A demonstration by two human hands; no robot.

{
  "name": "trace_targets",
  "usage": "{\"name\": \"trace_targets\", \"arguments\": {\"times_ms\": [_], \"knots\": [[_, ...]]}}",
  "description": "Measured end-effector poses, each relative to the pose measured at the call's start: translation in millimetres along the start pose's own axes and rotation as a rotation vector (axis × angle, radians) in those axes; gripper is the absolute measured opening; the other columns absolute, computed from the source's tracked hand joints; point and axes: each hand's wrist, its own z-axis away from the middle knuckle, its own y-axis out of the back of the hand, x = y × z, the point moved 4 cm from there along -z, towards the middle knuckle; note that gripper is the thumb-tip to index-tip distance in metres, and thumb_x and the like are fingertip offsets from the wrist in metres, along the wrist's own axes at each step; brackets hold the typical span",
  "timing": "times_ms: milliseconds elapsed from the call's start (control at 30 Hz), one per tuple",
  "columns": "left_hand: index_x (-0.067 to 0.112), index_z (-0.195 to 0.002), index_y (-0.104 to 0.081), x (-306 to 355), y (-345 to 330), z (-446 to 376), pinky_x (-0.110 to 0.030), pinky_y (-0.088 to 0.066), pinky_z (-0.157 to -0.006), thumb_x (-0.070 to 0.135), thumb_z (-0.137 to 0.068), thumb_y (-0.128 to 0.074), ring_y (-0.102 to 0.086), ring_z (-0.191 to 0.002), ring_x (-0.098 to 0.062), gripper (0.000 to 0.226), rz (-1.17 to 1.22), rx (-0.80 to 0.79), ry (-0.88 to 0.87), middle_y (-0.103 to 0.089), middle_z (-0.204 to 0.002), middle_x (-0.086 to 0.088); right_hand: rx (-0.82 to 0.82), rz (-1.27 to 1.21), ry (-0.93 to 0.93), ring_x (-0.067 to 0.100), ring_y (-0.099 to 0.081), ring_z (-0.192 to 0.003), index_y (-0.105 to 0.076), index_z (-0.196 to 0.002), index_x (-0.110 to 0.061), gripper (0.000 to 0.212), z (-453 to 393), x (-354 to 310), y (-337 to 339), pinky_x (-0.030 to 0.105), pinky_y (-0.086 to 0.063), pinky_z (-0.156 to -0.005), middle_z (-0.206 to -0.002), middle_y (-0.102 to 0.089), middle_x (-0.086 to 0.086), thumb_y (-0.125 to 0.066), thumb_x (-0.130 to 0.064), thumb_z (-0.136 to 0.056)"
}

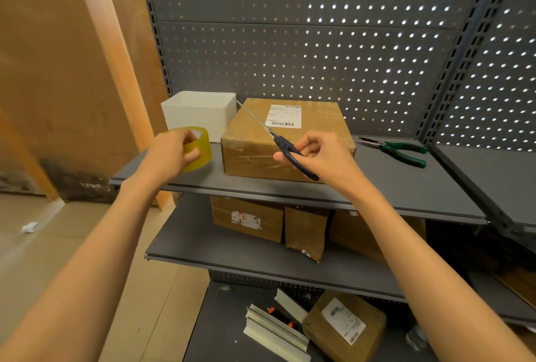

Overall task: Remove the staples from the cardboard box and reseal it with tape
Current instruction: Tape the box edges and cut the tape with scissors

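A brown cardboard box (307,118) with a white shipping label stands on the upper grey shelf (377,187), flaps down. My left hand (171,150) grips a yellowish roll of clear tape (200,148), held just left of the box above the shelf. My right hand (322,155) holds dark-blue-handled scissors (285,148) in front of the box. Their closed blades point up and to the left across the box's near left corner.
A white open-top bin (200,115) sits behind the tape roll. Green-handled pliers (400,151) lie on the shelf right of the box. Grey pegboard backs the shelving. The lower shelves hold more cardboard parcels (249,219) and pale angled strips (275,332).
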Motion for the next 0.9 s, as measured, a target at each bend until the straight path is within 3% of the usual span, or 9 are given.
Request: {"name": "trace_targets", "arguments": {"times_ms": [67,167,333,467,567,667,767,900], "knots": [[-0.001,-0.107,-0.060,-5.4,-3.9,-3.6,-0.039,-0.041,-0.079,0.008,-0.087,-0.060,-0.057,-0.097,-0.039,0.023,-0.014,-0.024,-0.044,-0.063,-0.105,-0.023,0.000,0.009,-0.011,0.005,-0.062,-0.055,-0.058,-0.073,-0.018,0.034,-0.8,2.5,-0.4,0.014,-0.046,-0.051,-0.062,-0.066,0.001,-0.076,-0.045,-0.061],[-0.002,-0.101,-0.060,-11.4,-10.3,-8.5,-0.040,-0.042,-0.078,0.006,-0.085,-0.061,-0.057,-0.094,-0.037,0.018,-0.018,-0.045,-0.089,-0.064,-0.101,-0.022,0.011,0.023,-0.024,0.010,-0.063,-0.058,-0.058,-0.074,-0.019,0.041,-0.9,3.1,-0.7,0.018,-0.048,-0.054,-0.065,-0.068,0.003,-0.073,-0.052,-0.055],[-0.002,-0.104,-0.060,-19.8,-24.2,-13.4,-0.041,-0.043,-0.081,0.008,-0.087,-0.060,-0.057,-0.097,-0.038,0.019,-0.021,-0.083,-0.093,-0.063,-0.104,-0.022,0.042,0.049,-0.052,0.004,-0.060,-0.053,-0.056,-0.072,-0.020,0.033,-1.2,5.5,1.0,0.014,-0.044,-0.049,-0.064,-0.068,0.001,-0.077,-0.044,-0.063],[-0.001,-0.102,-0.059,-24.5,-32.6,-12.3,-0.041,-0.044,-0.082,0.007,-0.087,-0.060,-0.057,-0.095,-0.036,0.017,0.008,-0.110,-0.069,-0.063,-0.103,-0.022,0.087,0.076,-0.064,0.008,-0.062,-0.055,-0.059,-0.075,-0.015,0.035,-0.2,6.0,4.2,0.018,-0.046,-0.050,-0.067,-0.070,0.004,-0.078,-0.043,-0.064],[-0.001,-0.109,-0.057,-22.3,-31.0,-13.7,-0.042,-0.045,-0.085,0.011,-0.085,-0.063,-0.056,-0.100,-0.035,0.027,-0.005,-0.140,-0.057,-0.062,-0.110,-0.020,0.151,0.057,-0.073,0.002,-0.060,-0.051,-0.062,-0.081,-0.008,0.035,1.6,5.8,9.5,0.018,-0.047,-0.050,-0.058,-0.066,-0.007,-0.079,-0.036,-0.069],[0.002,-0.115,-0.055,-8.4,-17.0,-16.9,-0.037,-0.043,-0.083,0.015,-0.081,-0.068,-0.056,-0.101,-0.030,0.039,0.042,-0.064,-0.085,-0.061,-0.109,-0.017,0.242,0.038,-0.070,-0.003,-0.057,-0.052,-0.063,-0.085,-0.011,0.025,4.2,6.8,23.5,0.013,-0.047,-0.049,-0.064,-0.063,-0.009,-0.075,-0.031,-0.075],[0.008,-0.104,-0.059,20.1,1.3,-17.2,-0.035,-0.044,-0.076,0.017,-0.080,-0.066,-0.057,-0.092,-0.025,0.027,0.083,0.104,-0.206,-0.062,-0.101,-0.011,0.345,0.099,-0.064,-0.001,-0.055,-0.063,-0.061,-0.092,-0.016,0.017,9.4,9.4,45.9,0.006,-0.044,-0.051,-0.072,-0.059,-0.012,-0.068,-0.028,-0.082],[0.016,-0.094,-0.059,57.0,3.0,-14.7,-0.032,-0.042,-0.068,0.023,-0.083,-0.061,-0.056,-0.085,-0.018,0.013,0.093,0.176,-0.325,-0.062,-0.093,-0.003,0.559,0.258,-0.125,-0.002,-0.054,-0.068,-0.061,-0.096,-0.015,0.019,23.2,25.1,85.6,0.008,-0.043,-0.055,-0.076,-0.059,-0.009,-0.066,-0.029,-0.084]]}}
